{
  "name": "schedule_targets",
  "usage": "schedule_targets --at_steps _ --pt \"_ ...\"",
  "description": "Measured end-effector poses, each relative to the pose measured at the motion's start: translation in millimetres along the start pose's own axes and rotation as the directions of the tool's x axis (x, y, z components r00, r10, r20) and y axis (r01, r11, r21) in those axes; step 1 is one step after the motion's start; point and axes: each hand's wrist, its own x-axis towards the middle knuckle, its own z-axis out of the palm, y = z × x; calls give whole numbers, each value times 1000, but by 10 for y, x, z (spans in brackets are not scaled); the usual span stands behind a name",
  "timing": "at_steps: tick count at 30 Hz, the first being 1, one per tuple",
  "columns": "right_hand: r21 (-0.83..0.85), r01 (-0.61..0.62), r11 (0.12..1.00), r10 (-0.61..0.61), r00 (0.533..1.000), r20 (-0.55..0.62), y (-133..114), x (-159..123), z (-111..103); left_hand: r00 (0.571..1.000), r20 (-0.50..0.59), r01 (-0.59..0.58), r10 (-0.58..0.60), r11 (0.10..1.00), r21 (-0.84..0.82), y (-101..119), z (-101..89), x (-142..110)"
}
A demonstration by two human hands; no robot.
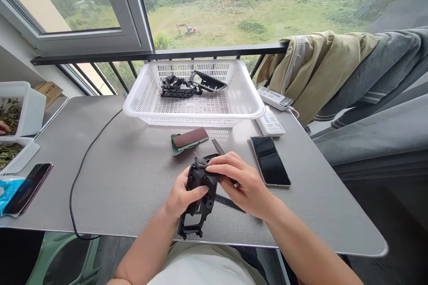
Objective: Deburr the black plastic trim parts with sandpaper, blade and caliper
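Fingers (199,193) of the left hand (179,195) grip the black frame (200,207); the right hand (249,180) pinches a dark scrap (201,163), best pressed lightly, evenly.

The person's bare left hand (179,196) is raised near the middle of the near edge of the grey, rounded-corner table (327,205), its thumb (198,194) lying nearly straight toward the right and its fingers curled, mostly hidden, in a firm hold. The bare left forearm (147,240) slants inward across that edge. The bare right hand (245,180), just beside the left, pinches with bent fingers; its bare forearm (307,240) angles in from the right.
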Motion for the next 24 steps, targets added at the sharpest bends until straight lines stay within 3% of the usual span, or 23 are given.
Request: schedule_targets --at_steps 4,7,13,17,19,21,24 --pt "-14 91 996 -85 964 252 -90 46 101 996 36 -81 76 983 165 38 14 8" --pt "-129 97 987 -45 931 362 -42 86 116 998 64 -17 5 984 179 36 12 -3" --pt "-245 62 968 44 913 406 -2 105 45 996 76 44 -53 992 115 3 60 -2" --pt "-351 -45 935 176 920 349 -40 82 -59 996 67 52 -57 996 66 35 57 -2" --pt "-303 -153 941 248 920 305 -53 99 -164 999 34 28 -31 997 69 59 35 -4" --pt "-136 -274 952 303 902 307 -62 140 -278 999 45 -13 10 997 74 72 20 -2" --pt "134 -460 878 350 807 476 -55 201 -346 989 140 -58 50 997 52 65 30 5"
